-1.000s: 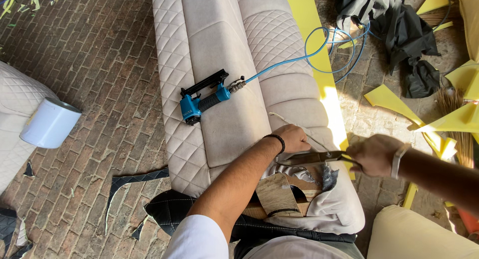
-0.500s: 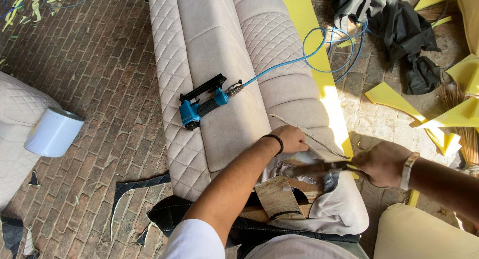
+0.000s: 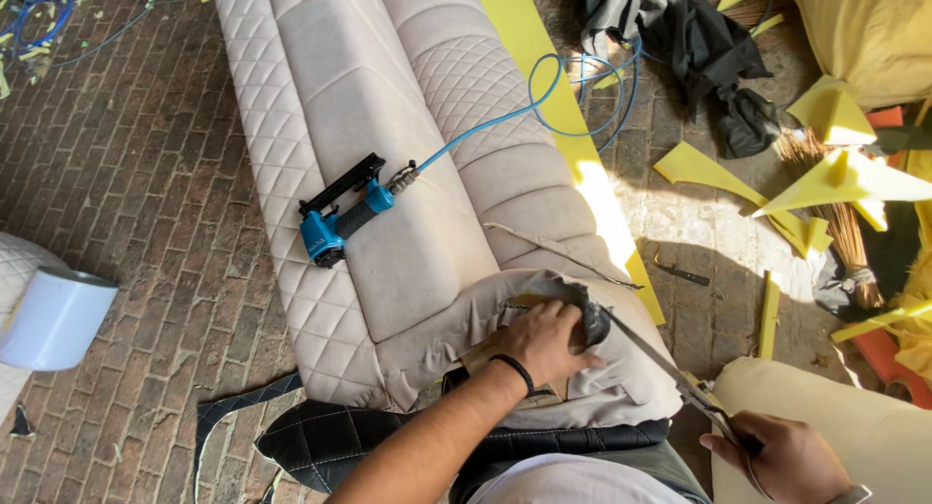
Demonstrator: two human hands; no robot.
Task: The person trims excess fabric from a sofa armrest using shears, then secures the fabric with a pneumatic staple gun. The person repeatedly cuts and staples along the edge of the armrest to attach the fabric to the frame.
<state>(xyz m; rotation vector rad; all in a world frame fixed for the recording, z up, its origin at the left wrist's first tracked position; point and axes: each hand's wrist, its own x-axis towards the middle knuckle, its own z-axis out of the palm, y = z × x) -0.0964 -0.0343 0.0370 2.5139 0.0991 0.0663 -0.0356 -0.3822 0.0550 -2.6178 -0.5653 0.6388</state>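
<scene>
A long beige quilted seat cushion [image 3: 388, 125] lies on the brick floor. My left hand [image 3: 544, 344], with a black band on the wrist, grips the loose beige fabric [image 3: 466, 319] folded over the cushion's near end. My right hand [image 3: 782, 455], at the lower right, holds long scissors [image 3: 660, 363]. Their blades point up and left, and the tips reach the fabric beside my left fingers. A blue pneumatic staple gun [image 3: 340, 218] lies on the cushion above my left hand, its blue hose [image 3: 544, 96] running off to the right.
A white cylinder [image 3: 53, 315] stands at the left. Yellow foam offcuts [image 3: 835, 174], a straw broom [image 3: 835, 213] and dark cloth [image 3: 709, 48] lie to the right. A black quilted piece [image 3: 330, 441] sits by my body, and a cream cushion [image 3: 874, 426] at the lower right.
My right hand has drawn down and to the right with the scissors, which now slant instead of lying level. My left hand stays on the fabric. The view has shifted.
</scene>
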